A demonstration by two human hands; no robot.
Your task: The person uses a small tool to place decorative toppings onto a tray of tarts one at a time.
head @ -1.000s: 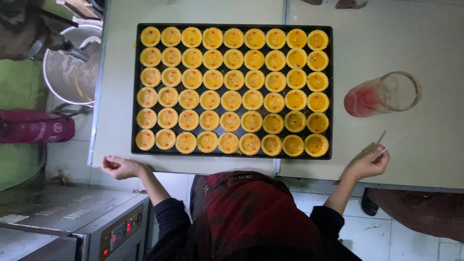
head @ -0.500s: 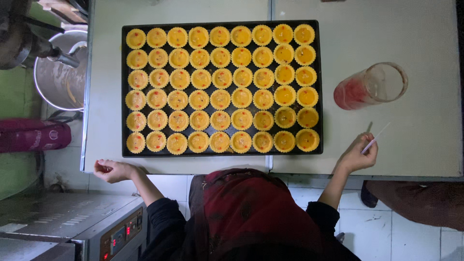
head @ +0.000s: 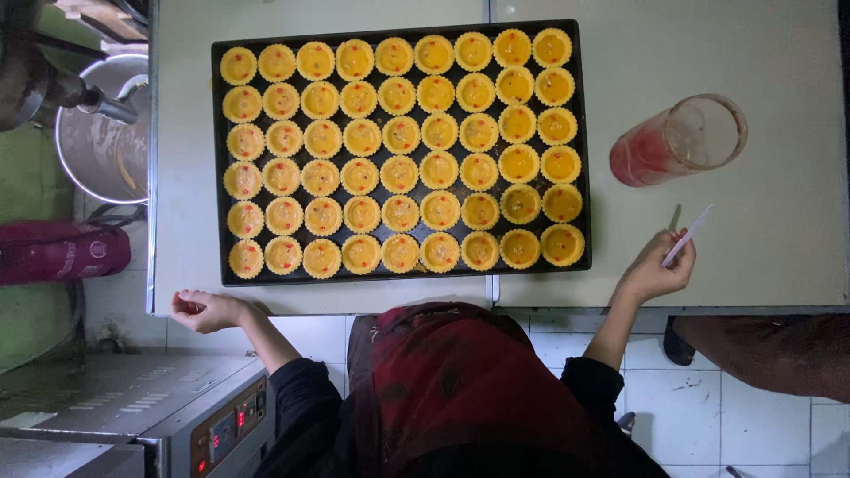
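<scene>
- Head view shows a person at a pale table (head: 761, 257), seen from above, with a black tray (head: 216, 168) of yellow tarts (head: 400, 174) in rows before them.
- Right hand (head: 657, 270) pinches a thin white stick (head: 688, 235) on the table, just right of the tray's near right corner.
- Left hand (head: 205, 310) rests curled at the table's near left edge; whether it holds anything, I cannot tell.
- A tilted glass (head: 677, 142) with red contents stands far right of the stick.
- Judgement: tarts appear filled and dotted red; the stick work is paused. Resuming calls for bringing the stick tip over the nearest tart.
</scene>
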